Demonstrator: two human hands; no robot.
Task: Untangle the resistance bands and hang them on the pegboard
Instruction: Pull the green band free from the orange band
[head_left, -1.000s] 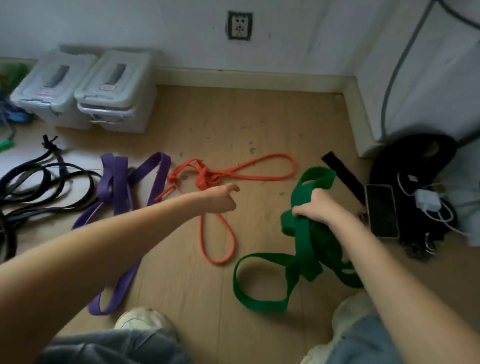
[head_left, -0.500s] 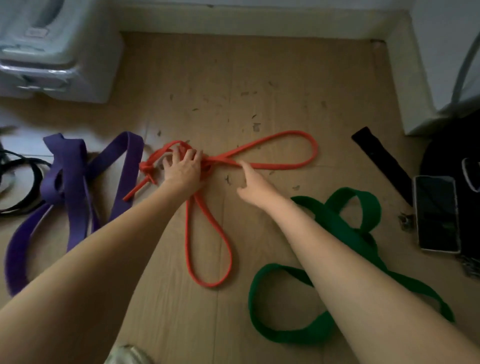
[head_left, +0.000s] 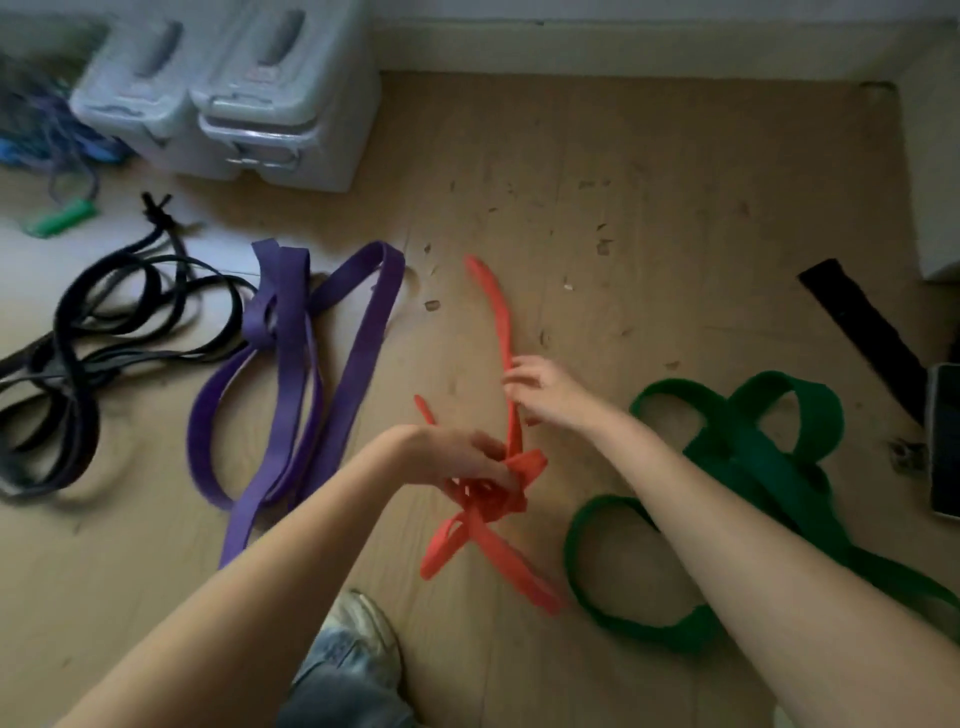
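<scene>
Gripping one orange band (head_left: 501, 332): our left hand (head_left: 457, 457) at knot, right hand (head_left: 545, 395) pinching strand; one purple band (head_left: 291, 374), one green band (head_left: 737, 457), two bins (head_left: 249, 98) nearby.

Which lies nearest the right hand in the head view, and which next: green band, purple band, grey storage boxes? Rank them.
From the right hand:
1. Green band, just to its right on the floor.
2. Purple band, farther off to the left.
3. Grey storage boxes, farthest, by the back wall at upper left.

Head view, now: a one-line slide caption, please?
Left hand grips the knotted orange resistance band while right hand holds its strand; purple and green bands lie alongside.
</scene>
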